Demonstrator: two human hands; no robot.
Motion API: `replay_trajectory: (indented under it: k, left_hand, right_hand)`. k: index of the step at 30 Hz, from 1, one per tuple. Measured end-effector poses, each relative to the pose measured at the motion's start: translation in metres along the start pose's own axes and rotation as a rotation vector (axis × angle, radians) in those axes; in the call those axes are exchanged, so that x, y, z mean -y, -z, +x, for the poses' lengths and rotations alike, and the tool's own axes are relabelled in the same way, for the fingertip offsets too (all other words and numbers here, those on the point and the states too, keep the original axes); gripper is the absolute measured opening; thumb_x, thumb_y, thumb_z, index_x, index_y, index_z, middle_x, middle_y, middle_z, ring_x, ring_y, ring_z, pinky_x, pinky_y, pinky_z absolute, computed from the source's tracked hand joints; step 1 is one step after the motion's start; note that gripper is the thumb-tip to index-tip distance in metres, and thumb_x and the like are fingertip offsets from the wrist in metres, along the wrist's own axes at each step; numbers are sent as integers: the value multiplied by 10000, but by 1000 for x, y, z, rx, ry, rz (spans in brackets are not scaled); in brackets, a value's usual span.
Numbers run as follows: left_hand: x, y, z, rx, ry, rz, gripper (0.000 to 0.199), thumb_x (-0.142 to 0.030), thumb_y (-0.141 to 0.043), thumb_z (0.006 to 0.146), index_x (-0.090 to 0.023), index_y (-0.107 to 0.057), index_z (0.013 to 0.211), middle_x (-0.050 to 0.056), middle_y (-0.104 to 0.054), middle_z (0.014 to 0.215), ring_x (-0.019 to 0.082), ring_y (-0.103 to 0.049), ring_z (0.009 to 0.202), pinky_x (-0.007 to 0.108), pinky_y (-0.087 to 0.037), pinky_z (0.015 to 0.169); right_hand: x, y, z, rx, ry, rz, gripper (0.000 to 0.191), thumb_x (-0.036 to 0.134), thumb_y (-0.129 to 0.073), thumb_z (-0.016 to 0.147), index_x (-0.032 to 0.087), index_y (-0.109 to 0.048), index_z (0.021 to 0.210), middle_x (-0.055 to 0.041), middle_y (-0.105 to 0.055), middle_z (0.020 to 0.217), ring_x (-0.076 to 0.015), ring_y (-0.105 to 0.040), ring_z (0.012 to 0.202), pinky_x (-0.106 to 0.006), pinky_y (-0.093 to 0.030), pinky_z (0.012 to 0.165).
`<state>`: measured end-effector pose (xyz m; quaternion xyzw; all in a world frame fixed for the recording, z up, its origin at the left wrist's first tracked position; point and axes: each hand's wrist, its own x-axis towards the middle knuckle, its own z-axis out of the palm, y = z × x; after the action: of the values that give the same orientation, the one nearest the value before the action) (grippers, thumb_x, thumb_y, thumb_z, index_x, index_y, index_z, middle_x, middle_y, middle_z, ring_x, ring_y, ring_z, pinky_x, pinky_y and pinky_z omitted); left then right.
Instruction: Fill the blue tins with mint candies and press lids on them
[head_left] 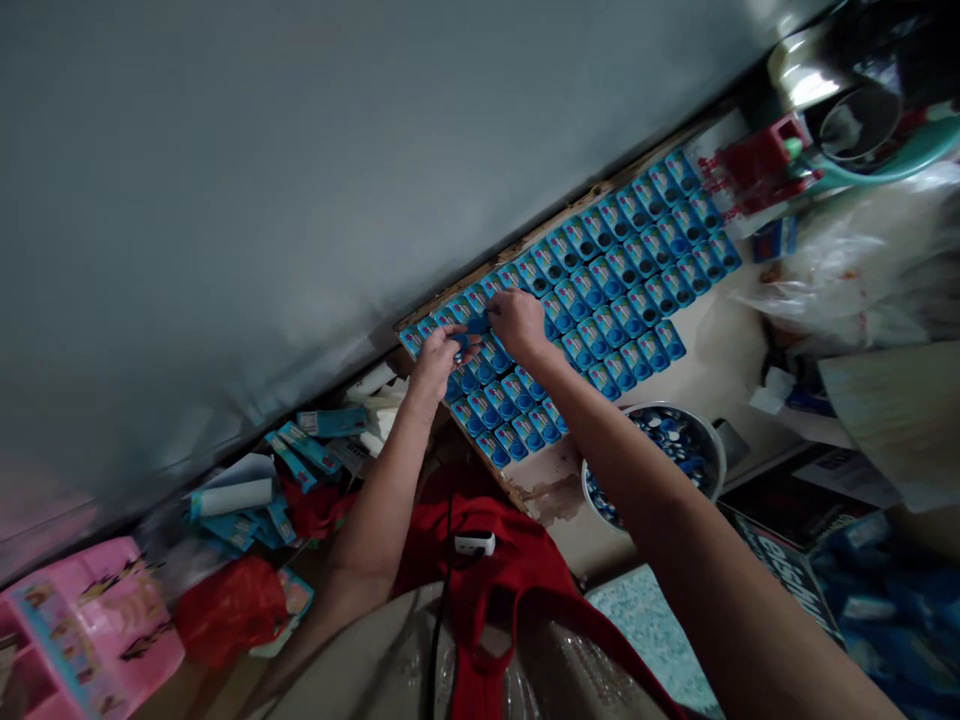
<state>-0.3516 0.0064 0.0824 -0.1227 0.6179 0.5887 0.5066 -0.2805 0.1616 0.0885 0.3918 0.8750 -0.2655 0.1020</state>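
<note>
Rows of small blue cards (600, 285) lie side by side on a table along the wall, several with a dark or blue round spot at one end. Above the left part of the rows, my left hand (442, 358) holds small blue round pieces in its curled fingers. My right hand (517, 322) is closed close beside it, its fingertips at a blue piece (478, 325) between the two hands. A round metal bowl (721, 462) full of small blue and white pieces stands under my right forearm, partly hidden by it.
A pink plastic container (112, 620) and a red bag (232, 610) are at the lower left, near blue packets (330, 422). On the right are clear plastic bags (862, 260), a teal basin (885, 178), a red object (757, 165) and a black box (787, 560).
</note>
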Motion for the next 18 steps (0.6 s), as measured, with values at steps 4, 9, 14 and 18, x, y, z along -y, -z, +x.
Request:
replay_trajectory:
  k: [4, 9, 14, 18]
  left_hand:
    - [7, 8, 5, -40, -89, 19, 174, -194, -789, 863, -208, -647, 961, 35, -818, 937, 200, -812, 844, 289, -635, 801]
    - [16, 12, 13, -75, -270, 83, 105, -220, -800, 873, -201, -728, 947, 11, -770, 857, 181, -783, 699, 258, -600, 660]
    - [10, -2, 13, -158, -260, -13, 134, -169, -836, 808, -192, -718, 867, -18, -733, 745, 148, -728, 621, 253, -608, 661]
    - [5, -13, 10, -165, -257, -36, 142, -142, -834, 789, -186, -700, 785, -38, -697, 691, 136, -716, 648, 256, -620, 724]
  right_hand:
    - [16, 7, 4, 75, 18, -260, 357, 163, -498, 1052, 198, -822, 1199, -177, -768, 1388, -321, -759, 1132, -370, -548, 874]
    - [13, 8, 23, 117, -48, -339, 398, 191, -705, 974, 210, -708, 1372, -154, -813, 1300, -342, -758, 1165, -391, -559, 913]
    - [14, 14, 35, 150, -63, -290, 403, 212, -836, 894, 243, -746, 1286, -134, -833, 1280, -348, -774, 1163, -402, -576, 920]
    - [4, 9, 6, 44, -12, 26, 198, 207, -812, 890, 210, -788, 1087, -128, -845, 1188, -314, -777, 1117, -397, -578, 947]
